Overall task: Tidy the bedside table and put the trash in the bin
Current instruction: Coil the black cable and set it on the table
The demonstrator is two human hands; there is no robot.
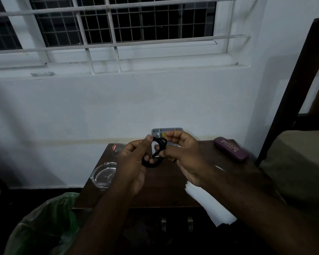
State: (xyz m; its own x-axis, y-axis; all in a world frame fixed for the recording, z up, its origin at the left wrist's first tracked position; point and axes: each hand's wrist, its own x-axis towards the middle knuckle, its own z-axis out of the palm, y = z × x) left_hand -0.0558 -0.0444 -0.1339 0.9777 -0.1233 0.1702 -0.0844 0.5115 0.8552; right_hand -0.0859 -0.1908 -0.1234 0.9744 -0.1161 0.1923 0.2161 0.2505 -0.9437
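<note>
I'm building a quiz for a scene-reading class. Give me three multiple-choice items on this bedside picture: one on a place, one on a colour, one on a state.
1. Where does the glass ashtray sit on the bedside table?
A left edge
B right edge
C centre

2. What colour is the spectacle case?
A green
B purple
C white

3. How is the black cord held?
A lying loose on the table
B coiled, gripped by both hands
C hanging from the window

Answers:
1 A, it lies by the left edge.
2 B, its lid is purple.
3 B, left hand and right hand pinch the coil.
</note>
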